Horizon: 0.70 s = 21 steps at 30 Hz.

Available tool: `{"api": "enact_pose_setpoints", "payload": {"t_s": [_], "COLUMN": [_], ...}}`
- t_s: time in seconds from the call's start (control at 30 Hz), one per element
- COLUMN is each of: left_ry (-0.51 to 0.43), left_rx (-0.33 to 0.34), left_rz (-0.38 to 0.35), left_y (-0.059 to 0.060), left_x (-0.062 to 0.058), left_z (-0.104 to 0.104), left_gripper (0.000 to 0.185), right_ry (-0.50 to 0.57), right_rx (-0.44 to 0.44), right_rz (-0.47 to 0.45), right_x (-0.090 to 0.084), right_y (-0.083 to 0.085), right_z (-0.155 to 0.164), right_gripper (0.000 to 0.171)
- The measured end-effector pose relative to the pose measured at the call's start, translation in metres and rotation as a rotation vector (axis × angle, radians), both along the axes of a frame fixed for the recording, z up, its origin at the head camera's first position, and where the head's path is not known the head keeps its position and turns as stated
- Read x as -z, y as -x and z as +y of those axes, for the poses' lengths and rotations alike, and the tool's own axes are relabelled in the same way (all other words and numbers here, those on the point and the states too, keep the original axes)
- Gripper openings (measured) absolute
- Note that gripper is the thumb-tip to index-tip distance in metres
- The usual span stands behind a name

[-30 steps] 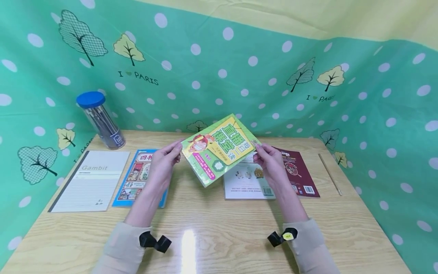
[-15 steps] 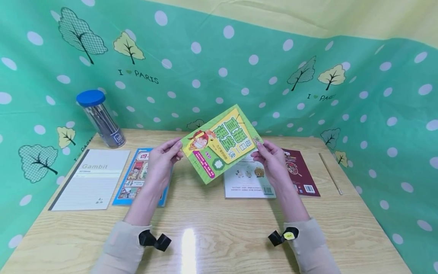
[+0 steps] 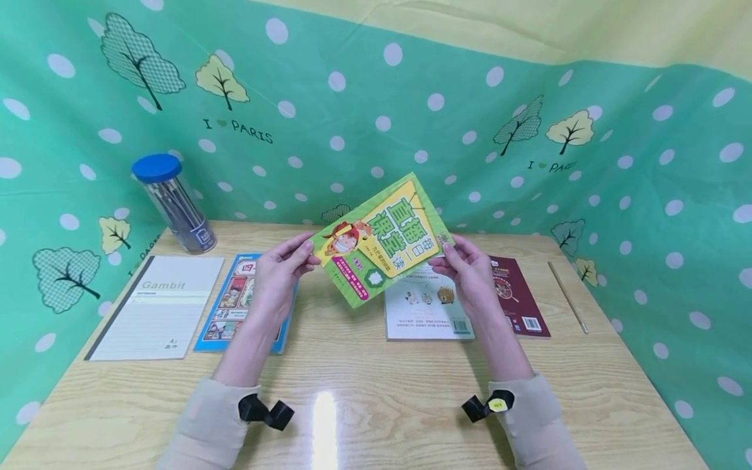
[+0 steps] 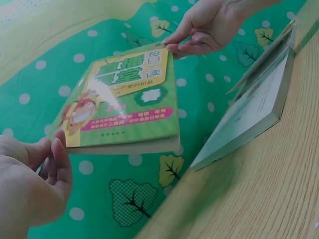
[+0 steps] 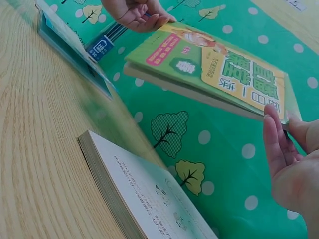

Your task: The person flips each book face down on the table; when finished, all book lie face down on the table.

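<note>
A green and yellow book (image 3: 382,238) with a cartoon face on its cover hangs tilted in the air above the wooden table (image 3: 382,398). My left hand (image 3: 299,253) pinches its lower left corner between thumb and fingers. My right hand (image 3: 448,251) pinches the opposite right corner. In the left wrist view the book (image 4: 124,99) stretches from my left hand (image 4: 47,162) to my right hand (image 4: 204,30). In the right wrist view the book (image 5: 214,64) has its spine side down, and my right fingers (image 5: 279,144) hold its near corner.
On the table lie a grey Gambit notebook (image 3: 155,307), a blue comic book (image 3: 232,307), a white book (image 3: 425,310) and a maroon book (image 3: 519,297). A clear jar with a blue lid (image 3: 173,205) stands back left. A thin stick (image 3: 566,297) lies at the right.
Both hands have raised the green book a little and tipped its far edge upward. Nothing on the table has moved.
</note>
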<state>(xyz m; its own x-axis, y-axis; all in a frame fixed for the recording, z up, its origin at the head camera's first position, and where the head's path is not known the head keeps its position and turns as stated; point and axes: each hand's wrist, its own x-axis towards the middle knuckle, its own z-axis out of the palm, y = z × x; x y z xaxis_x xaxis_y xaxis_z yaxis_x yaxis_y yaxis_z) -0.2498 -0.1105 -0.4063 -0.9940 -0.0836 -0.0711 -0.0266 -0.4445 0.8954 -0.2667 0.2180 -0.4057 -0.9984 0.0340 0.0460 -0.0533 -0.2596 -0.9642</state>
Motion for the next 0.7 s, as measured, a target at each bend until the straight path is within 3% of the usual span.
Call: {"api": "enact_pose_setpoints", "payload": {"t_s": [0.2, 0.43, 0.7], "left_ry": [0.03, -0.007, -0.034], "left_rx": [0.005, 0.002, 0.009], "left_rz": [0.015, 0.036, 0.093], "left_y": [-0.0005, -0.0015, -0.002], "left_x": [-0.0007, -0.0017, -0.0023], "left_z": [0.0004, 0.0006, 0.0005], "left_gripper": [0.048, 0.043, 0.015], "right_ry": [0.0, 0.031, 0.059], "right_rx": [0.006, -0.008, -0.037], "right_rz": [0.009, 0.036, 0.084], "right_x": [0.0013, 0.0022, -0.0001], "right_y": [-0.0003, 0.0001, -0.0014], "right_z": [0.0012, 0.0015, 0.0009], "right_gripper": [0.033, 0.033, 0.033]}}
